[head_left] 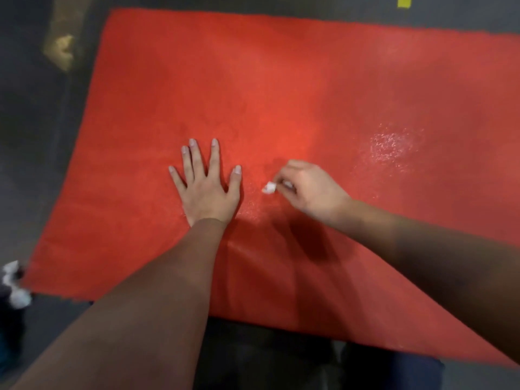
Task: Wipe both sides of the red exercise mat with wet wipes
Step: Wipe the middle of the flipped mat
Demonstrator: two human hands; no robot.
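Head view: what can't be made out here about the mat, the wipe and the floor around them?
Head view only:
Red textured exercise mat: right end cut off by the frame edge; underside hidden against the floor.
Small white wet wipe: mostly hidden inside the right hand's curled fingers.
White crumpled bits, left edge: blurred, partly cut off; unidentifiable.
Yellow strip, top edge: cut off.

Red exercise mat (281, 94) lies flat on dark floor (wet sheen right); small white wipe (268, 188) bunched mid-mat.

Red exercise mat (281, 88): matt, finely grained foam-like surface with a glistening wet patch (394, 144); wet wipe (269, 188): white, soft, crumpled; floor (33, 142): dark, matt.
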